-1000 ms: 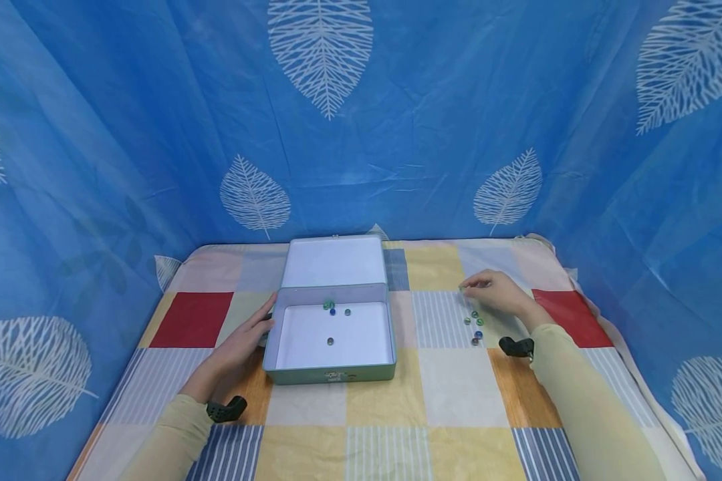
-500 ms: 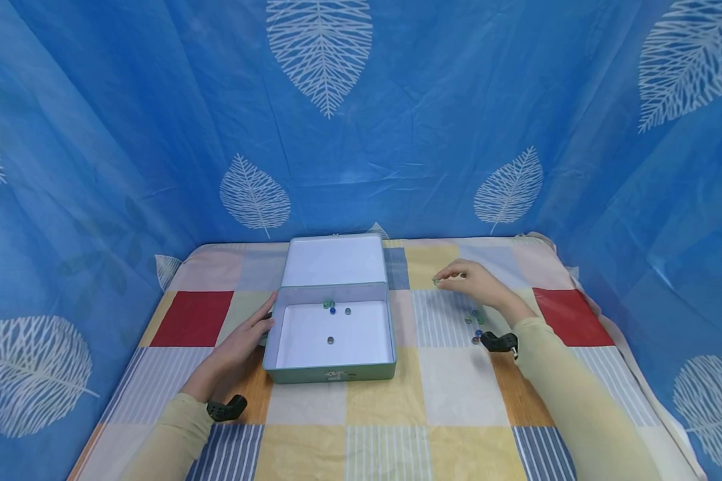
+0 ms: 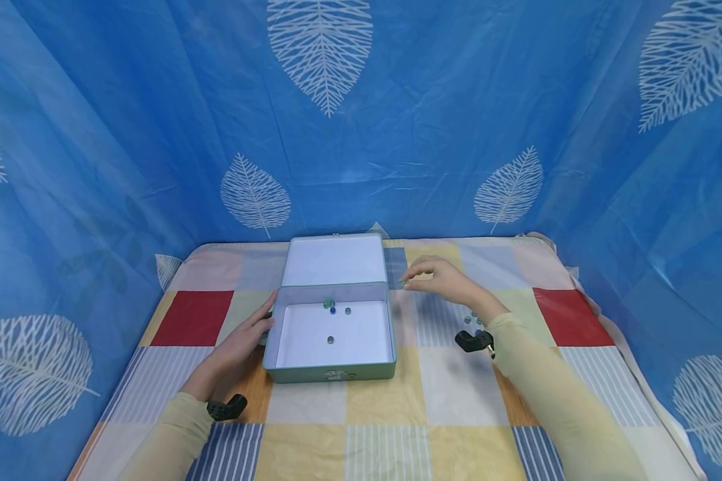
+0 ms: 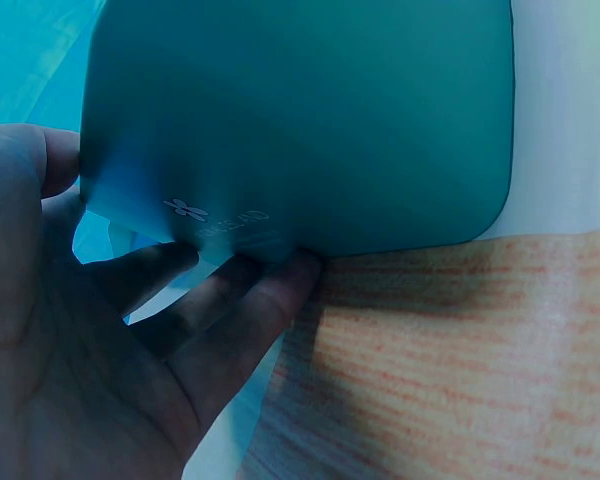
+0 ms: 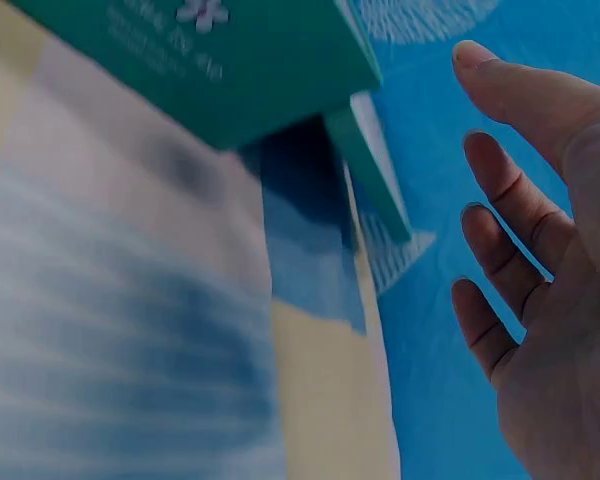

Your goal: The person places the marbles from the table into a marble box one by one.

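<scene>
A green metal box (image 3: 370,372) with a white inside stands on the table, its lid (image 3: 335,260) folded back. My left hand (image 3: 241,341) rests against the box's left wall, thumb by the rim. The left wrist view shows its fingers (image 4: 245,330) touching the wall's edge. Inside lie several glass marbles: a blue one (image 3: 333,310), a dark one (image 3: 330,340), and others. To the right of the box, my right hand (image 3: 445,280) pinches a green marble (image 3: 404,283) above the cloth. That marble cannot be made out in the right wrist view.
A patchwork cloth (image 3: 385,404) covers the table. Several loose marbles (image 3: 467,320) lie on it at the right, partly hidden behind my right wrist and its black band (image 3: 474,341). A blue curtain (image 3: 433,120) with white leaf prints surrounds the back and sides.
My right hand has lifted the green marble from near the loose marbles and carried it left toward the box. The left hand and the box have stayed in place.
</scene>
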A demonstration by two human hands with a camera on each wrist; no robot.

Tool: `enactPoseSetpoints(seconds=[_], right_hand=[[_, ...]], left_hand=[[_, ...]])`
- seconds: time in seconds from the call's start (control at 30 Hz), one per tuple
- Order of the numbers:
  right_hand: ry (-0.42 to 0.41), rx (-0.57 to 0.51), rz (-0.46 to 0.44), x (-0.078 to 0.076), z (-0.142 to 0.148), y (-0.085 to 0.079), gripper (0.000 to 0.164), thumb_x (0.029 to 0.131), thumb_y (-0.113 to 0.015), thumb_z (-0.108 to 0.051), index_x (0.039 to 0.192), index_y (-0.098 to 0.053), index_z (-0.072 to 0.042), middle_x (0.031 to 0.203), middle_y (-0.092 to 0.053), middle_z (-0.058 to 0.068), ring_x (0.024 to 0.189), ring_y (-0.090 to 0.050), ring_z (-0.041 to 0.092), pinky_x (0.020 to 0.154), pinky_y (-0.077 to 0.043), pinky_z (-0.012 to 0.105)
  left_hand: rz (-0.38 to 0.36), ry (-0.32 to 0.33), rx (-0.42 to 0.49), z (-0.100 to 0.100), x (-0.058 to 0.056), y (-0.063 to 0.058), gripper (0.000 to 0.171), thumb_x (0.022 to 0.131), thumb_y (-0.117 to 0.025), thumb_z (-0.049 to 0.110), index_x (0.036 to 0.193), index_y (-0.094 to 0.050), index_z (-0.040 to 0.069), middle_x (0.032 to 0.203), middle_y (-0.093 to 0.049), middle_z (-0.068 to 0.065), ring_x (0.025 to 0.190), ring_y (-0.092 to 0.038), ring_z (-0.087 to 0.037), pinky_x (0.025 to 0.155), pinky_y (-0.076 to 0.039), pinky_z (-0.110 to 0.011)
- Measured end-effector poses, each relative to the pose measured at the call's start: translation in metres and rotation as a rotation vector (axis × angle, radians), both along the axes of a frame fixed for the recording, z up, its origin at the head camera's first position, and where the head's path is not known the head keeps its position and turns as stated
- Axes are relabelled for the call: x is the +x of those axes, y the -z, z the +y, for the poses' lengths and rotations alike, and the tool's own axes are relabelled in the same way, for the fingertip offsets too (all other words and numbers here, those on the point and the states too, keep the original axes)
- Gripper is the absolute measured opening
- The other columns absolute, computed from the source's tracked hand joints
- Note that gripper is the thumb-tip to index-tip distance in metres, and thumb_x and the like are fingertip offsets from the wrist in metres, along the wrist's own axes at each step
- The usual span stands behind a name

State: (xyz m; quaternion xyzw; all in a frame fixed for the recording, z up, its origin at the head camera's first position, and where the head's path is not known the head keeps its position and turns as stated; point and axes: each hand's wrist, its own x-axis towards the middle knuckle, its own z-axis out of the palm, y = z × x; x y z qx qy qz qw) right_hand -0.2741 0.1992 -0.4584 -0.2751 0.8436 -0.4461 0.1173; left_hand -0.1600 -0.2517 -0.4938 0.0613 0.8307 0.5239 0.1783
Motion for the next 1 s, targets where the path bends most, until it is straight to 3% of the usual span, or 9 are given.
enactPoseSetpoints(seconds=[0.23,0.4,0.63,1.0], right_hand=[[-0.065,0.001,-0.010,0.004,-0.026,-0.007,0.026,0.096,-0.074,-0.032,0.116,-0.079,-0.016,0.119,-0.063,0.000,0.115,-0.055,0.034,0.088,-0.048,0.047],[-0.131,-0.021,0.003,0.007,-0.045,-0.010,0.026,0.096,-0.074,-0.030,0.115,-0.079,-0.013,0.119,-0.063,0.001,0.116,-0.055,0.029,0.093,-0.049,0.049],[-0.199,-0.011,0.030,0.010,-0.069,-0.011,0.021,0.095,-0.075,-0.028,0.112,-0.080,-0.016,0.114,-0.064,-0.002,0.116,-0.050,0.024,0.103,-0.040,0.061],[-0.281,-0.007,0.062,0.013,-0.093,-0.009,0.019,0.094,-0.076,-0.028,0.112,-0.081,-0.020,0.110,-0.065,-0.008,0.113,-0.052,0.018,0.105,-0.039,0.059]], left_hand=[[-0.021,-0.013,0.009,0.000,-0.001,0.003,0.061,0.111,-0.035,0.045,0.163,-0.003,0.044,0.171,0.004,0.005,0.156,0.003,-0.032,0.118,-0.007,-0.070],[-0.025,-0.025,0.011,0.002,-0.001,0.005,0.060,0.111,-0.036,0.046,0.161,-0.005,0.050,0.171,0.003,0.007,0.156,0.000,-0.031,0.118,-0.010,-0.069],[-0.012,-0.016,0.009,0.002,0.001,0.005,0.059,0.113,-0.033,0.036,0.164,-0.004,0.043,0.172,0.002,0.001,0.154,-0.009,-0.041,0.116,-0.021,-0.069],[-0.007,-0.011,0.003,0.003,0.002,0.001,0.060,0.112,-0.035,0.036,0.164,-0.004,0.041,0.172,0.002,0.000,0.154,-0.011,-0.042,0.116,-0.020,-0.070]])
